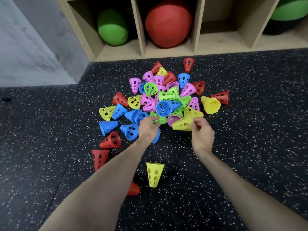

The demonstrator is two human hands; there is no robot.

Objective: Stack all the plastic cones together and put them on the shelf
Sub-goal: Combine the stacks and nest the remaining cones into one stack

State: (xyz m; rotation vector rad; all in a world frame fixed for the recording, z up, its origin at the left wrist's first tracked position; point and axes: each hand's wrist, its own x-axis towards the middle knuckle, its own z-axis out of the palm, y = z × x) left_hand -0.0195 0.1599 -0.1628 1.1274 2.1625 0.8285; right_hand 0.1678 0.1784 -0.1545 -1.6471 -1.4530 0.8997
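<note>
A heap of perforated plastic cones [166, 97] in pink, green, blue, yellow and red lies on the dark speckled floor in front of a wooden shelf [168, 53]. My left hand [148, 129] reaches into the near edge of the heap, its curled fingers pinching a green cone [160, 120], with a blue cone [156, 138] under the palm. My right hand [200, 132] grips a yellow cone [182, 124] lying on its side. Another yellow cone [154, 174] stands wide end up between my forearms. A red cone [133, 189] peeks out beside my left forearm.
The shelf's cubbies hold a green ball [112, 28], a big red ball [168, 24] and a green ball over a black one at far right [290, 10]; one cubby [218, 33] has nothing in it. A grey wall [25, 47] rises on the left. Stray red cones [100, 157] lie left.
</note>
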